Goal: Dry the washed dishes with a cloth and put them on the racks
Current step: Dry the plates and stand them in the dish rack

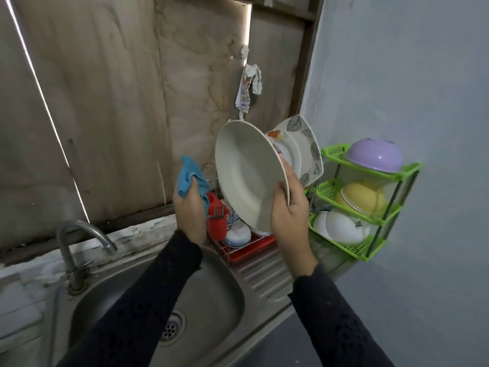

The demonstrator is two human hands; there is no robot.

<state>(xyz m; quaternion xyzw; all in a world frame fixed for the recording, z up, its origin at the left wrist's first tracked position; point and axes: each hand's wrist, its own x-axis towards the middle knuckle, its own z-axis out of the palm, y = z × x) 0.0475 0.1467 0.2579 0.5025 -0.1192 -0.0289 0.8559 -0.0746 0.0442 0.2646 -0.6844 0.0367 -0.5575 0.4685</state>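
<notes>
My right hand [288, 207] grips the lower right rim of a large cream plate [246, 176], held tilted on edge above the wire dish rack [238, 250]. My left hand [189, 210] is closed on a bunched blue cloth [189, 176], just left of the plate and apart from it. Behind the cream plate stand a round flowered plate [289, 152] and a square leaf-patterned plate [308, 144]. The rack sits on a red tray and holds small bowls [238, 234] and a red cutlery holder [218, 221].
A green three-tier corner shelf [370, 207] against the blue wall carries a purple bowl [375, 154], a yellow bowl [361, 198] and white bowls [341, 226], all upside down. Below is a steel sink [164, 295] with a tap [76, 250] at left. A rag [250, 88] hangs on the wall.
</notes>
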